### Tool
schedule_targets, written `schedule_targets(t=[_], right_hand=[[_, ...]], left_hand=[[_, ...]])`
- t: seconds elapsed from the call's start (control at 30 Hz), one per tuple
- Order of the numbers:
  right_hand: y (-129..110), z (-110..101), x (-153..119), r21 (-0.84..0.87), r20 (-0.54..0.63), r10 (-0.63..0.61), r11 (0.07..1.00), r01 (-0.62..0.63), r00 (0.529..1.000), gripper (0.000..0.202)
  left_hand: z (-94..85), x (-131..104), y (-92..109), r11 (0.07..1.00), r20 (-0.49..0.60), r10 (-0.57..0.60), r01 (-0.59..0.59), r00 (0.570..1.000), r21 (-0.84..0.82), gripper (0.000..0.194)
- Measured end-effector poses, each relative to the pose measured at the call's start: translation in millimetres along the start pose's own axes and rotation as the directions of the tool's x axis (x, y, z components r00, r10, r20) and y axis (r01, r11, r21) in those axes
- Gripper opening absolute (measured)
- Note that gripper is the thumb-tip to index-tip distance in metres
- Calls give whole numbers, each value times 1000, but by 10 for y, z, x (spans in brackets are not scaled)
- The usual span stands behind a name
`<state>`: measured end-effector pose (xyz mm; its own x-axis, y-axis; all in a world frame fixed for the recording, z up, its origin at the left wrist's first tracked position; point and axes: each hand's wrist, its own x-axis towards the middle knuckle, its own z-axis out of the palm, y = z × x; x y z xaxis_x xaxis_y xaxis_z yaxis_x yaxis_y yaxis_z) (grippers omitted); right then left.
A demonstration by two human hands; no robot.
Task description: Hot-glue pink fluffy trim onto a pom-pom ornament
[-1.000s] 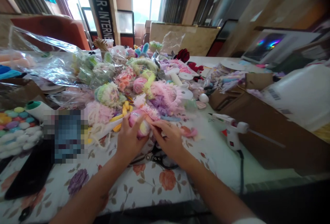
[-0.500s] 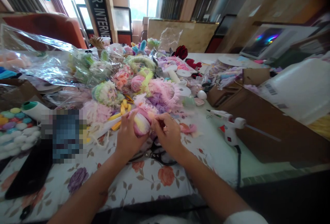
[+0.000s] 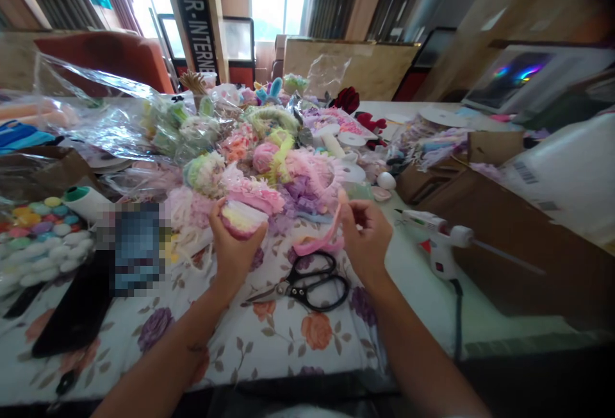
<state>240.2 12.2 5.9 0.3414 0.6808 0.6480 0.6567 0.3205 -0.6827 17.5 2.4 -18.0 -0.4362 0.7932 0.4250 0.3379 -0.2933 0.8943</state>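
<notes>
Round pink-and-yellow piece (image 3: 241, 218) in one hand, pink ribbon (image 3: 327, 238) in the other

The person's left hand (image 3: 234, 248) gripped the round pink-and-yellow piece, with fingers and thumb at its sides, in front of the pile of soft pastel craft pieces (image 3: 259, 149). Pink frilly trim (image 3: 262, 195) showed along its far side. The right hand (image 3: 368, 235), well apart from the left, pinched the pink ribbon between thumb and fingers, and the ribbon curved down and leftward, its lower part near the handles of the black-handled scissors (image 3: 317, 288).

The scissors lay between the forearms on the floral cloth (image 3: 216, 354) covering part of the table (image 3: 416, 318), blades pointing left. To the right, a white glue gun (image 3: 439, 238) with a stick out of its back lay before a brown cardboard box (image 3: 504, 245). A white ball (image 3: 386, 180) sat near the box. On the left were coloured and white pom-poms (image 3: 52, 238), a white spool with a green end (image 3: 89, 203), and a flat black object (image 3: 72, 318) beside a pixelated patch that could not be made out.
</notes>
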Motion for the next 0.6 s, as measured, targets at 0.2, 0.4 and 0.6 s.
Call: schedule_targets(t=[0.2,0.4,0.6], right_hand=[[227,75,44,-209,460,95,978,4,883,34],[303,-318,146,-260,318,128,965,-43,939,33],[581,-1179,-289,-376,-410,126,879,-293,903,26]], left_hand=[[-6,11,-26,999,-7,-28,28,1000,17,83],[-8,-2,-42,999,18,-1,0,1000,53,84],[6,-27,-69,992,16,103,-104,995,67,84]])
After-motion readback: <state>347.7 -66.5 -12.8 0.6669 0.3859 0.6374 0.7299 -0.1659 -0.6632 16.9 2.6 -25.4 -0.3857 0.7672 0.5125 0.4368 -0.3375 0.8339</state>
